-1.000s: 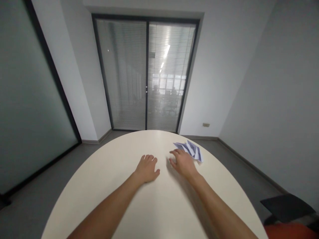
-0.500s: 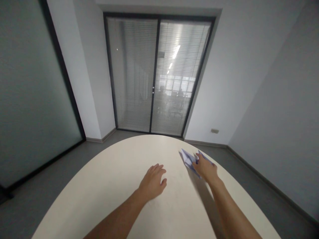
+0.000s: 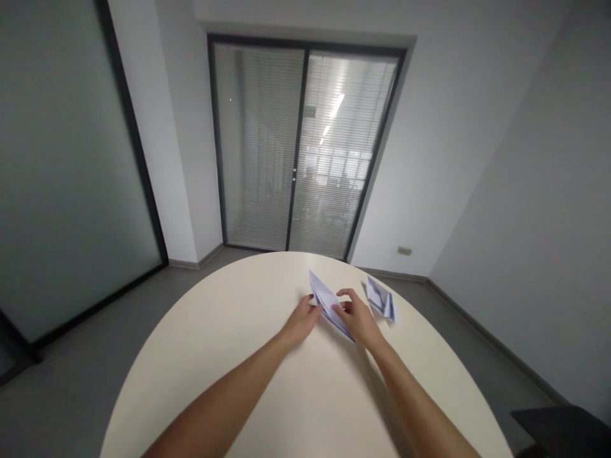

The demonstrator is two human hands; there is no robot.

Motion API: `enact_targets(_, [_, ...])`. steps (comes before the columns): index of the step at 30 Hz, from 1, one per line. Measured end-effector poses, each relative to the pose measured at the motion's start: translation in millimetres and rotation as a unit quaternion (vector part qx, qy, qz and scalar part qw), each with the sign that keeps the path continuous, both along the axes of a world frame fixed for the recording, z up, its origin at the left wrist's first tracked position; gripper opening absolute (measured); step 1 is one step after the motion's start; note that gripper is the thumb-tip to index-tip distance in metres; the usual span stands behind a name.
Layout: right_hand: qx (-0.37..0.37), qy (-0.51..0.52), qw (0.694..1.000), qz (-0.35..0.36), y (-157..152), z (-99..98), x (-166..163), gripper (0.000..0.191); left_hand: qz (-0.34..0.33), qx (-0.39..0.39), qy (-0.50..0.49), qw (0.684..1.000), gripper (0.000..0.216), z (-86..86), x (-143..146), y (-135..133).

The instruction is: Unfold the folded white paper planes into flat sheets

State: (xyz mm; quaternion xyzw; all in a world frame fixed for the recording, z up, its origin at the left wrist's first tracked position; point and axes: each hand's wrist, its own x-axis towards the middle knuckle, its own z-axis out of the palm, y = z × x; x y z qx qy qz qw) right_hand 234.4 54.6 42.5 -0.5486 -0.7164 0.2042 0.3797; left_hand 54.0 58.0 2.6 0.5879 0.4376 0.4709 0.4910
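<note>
A pale lilac folded paper [image 3: 328,303], long and pointed at its far end like a paper plane, is between my hands above the table. My left hand [image 3: 303,319] pinches its left edge, thumb on the near side and fingers partly hidden behind it. From the right, my right hand [image 3: 359,320] grips the same paper, with its thumb on the paper's face and its index finger curled over. A second folded paper [image 3: 380,298] of the same colour lies on the table just beyond my right hand, apart from it.
The round cream table [image 3: 200,356] fills the foreground. Beyond it stands a glass door [image 3: 296,146] with blinds and a dark frame. A dark object, perhaps a chair [image 3: 568,429], shows at the lower right.
My right hand has moved left from the papers at the table's right, bringing one folded paper to the middle. My left hand has closed on it; the other paper stays behind.
</note>
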Motion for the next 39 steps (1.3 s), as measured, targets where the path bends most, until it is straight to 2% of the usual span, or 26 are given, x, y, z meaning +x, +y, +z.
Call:
enact_targets(3, [0.022, 0.049, 0.998, 0.044, -8.9, -7.7, -8.1, 0.026, 0.021, 0.002, -0.074, 0.997, 0.035, -4.9, 2.1, -2.4])
enact_targets(7, [0.008, 0.058, 0.992, 0.109, -3.9, -14.2, -15.3, 0.030, 0.091, -0.007, -0.067, 0.994, 0.039, -8.3, 0.3, 7.8])
enact_targets(9, [-0.033, 0.063, 0.989, 0.133, 0.3, -17.2, -19.6, 0.042, 0.121, 0.005, -0.060, 0.991, 0.040, -11.1, -0.9, 15.6])
enact_targets(12, [-0.106, 0.103, 0.975, 0.169, 0.4, -22.0, -25.1, 0.069, 0.154, 0.022, -0.055, 0.986, 0.038, -18.8, -3.6, 21.2])
enact_targets(16, [-0.156, 0.170, 0.951, 0.207, -12.2, -26.9, -25.9, 0.083, 0.157, 0.044, -0.026, 0.986, 0.042, -25.7, -8.5, 13.8])
enact_targets(19, [-0.163, 0.165, 0.951, 0.204, -21.6, -28.8, -23.8, 0.087, 0.168, 0.049, -0.008, 0.985, 0.043, -24.2, -10.3, 7.5])
enact_targets(21, [-0.136, 0.147, 0.965, 0.171, -24.5, -29.8, -22.8, 0.082, 0.172, 0.051, -0.011, 0.984, 0.043, -22.7, -10.4, 5.7])
enact_targets(25, [-0.048, 0.046, 0.993, 0.100, -25.1, -32.2, -20.5, 0.045, 0.182, 0.060, -0.040, 0.981, 0.044, -23.1, -9.7, 5.5])
enact_targets(27, [-0.025, -0.007, 0.996, 0.086, -24.9, -33.4, -18.7, 0.035, 0.182, 0.060, -0.043, 0.980, 0.046, -24.5, -9.7, 6.1])
enact_targets(31, [-0.001, -0.044, 0.996, 0.075, -24.9, -35.6, -15.5, 0.027, 0.161, 0.057, -0.056, 0.984, 0.045, -25.7, -11.1, 7.9])
enact_targets(39, [0.023, -0.085, 0.994, 0.062, -27.8, -34.4, -16.8, 0.028, 0.115, 0.058, -0.117, 0.985, 0.058, -20.4, -13.4, 8.0])
